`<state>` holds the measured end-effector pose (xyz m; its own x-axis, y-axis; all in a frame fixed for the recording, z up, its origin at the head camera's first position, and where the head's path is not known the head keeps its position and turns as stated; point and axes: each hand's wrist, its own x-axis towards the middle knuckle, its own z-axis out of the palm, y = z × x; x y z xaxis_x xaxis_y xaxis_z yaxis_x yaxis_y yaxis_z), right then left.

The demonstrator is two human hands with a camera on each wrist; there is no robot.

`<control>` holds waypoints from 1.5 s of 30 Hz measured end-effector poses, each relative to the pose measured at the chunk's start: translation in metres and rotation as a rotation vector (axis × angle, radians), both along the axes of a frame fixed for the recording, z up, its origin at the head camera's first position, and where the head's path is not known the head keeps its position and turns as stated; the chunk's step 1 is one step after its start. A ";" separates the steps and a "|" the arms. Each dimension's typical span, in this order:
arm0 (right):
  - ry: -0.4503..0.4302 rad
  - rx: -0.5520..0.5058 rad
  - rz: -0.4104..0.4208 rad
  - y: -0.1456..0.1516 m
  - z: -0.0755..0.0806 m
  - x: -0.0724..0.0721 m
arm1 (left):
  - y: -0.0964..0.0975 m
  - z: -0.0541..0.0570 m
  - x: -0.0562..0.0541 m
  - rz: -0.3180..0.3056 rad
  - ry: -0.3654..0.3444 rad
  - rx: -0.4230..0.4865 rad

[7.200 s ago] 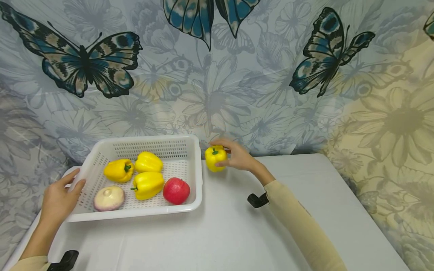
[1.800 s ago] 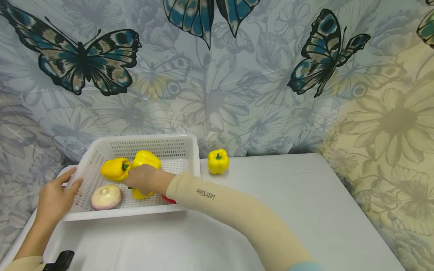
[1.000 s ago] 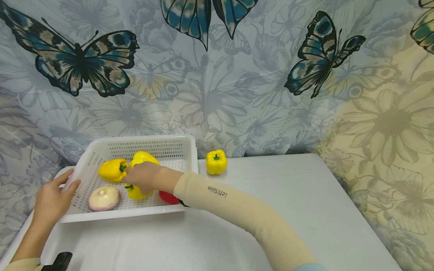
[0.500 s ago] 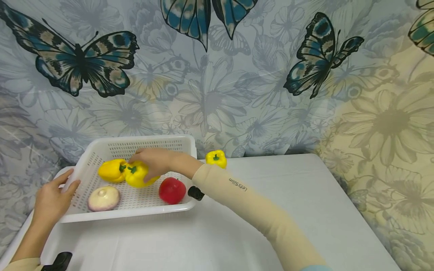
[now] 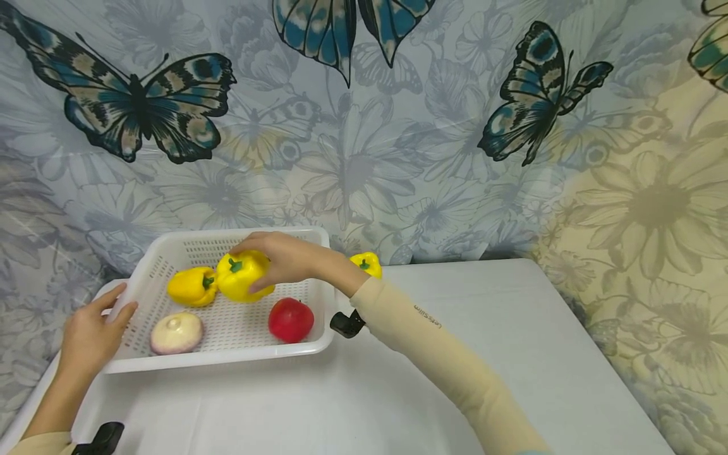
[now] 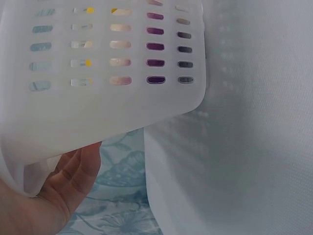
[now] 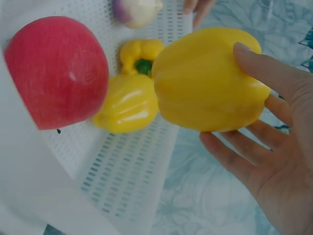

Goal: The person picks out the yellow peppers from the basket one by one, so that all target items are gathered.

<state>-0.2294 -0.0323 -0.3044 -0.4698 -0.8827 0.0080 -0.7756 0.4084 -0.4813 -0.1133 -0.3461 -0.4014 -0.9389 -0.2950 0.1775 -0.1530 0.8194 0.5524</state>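
Butterfly-print cloth [image 5: 364, 145] backs the white counter [image 5: 409, 379]; the right hand [image 5: 290, 256] clamps a yellow pepper [image 5: 241, 278] above a basket [image 5: 239, 342], whose rim [image 5: 222, 362] the left hand [image 5: 93, 332] grips.

Butterfly drapery [image 5: 358, 164] and table [image 5: 523, 322] suggest an indoor setup.
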 end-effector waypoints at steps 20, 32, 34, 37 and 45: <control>-0.137 -0.213 -0.117 0.055 -0.009 -0.009 | 0.000 -0.003 -0.001 -0.011 0.017 0.006; -0.109 -0.251 -0.166 0.084 -0.001 -0.008 | 0.001 0.000 0.000 0.001 0.007 0.000; -0.108 -0.254 -0.169 0.090 0.000 -0.008 | 0.002 0.001 0.001 0.003 0.004 -0.002; -0.106 -0.252 -0.182 0.099 0.001 -0.009 | 0.003 0.002 0.001 0.008 -0.003 0.002; -0.091 -0.287 -0.231 0.126 -0.001 -0.010 | 0.002 0.002 0.001 0.002 -0.010 0.003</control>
<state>-0.2396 0.0938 -0.3051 -0.6663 -0.7215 0.1883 -0.6274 0.4060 -0.6644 -0.1127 -0.3445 -0.3999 -0.9401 -0.2971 0.1673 -0.1600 0.8176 0.5532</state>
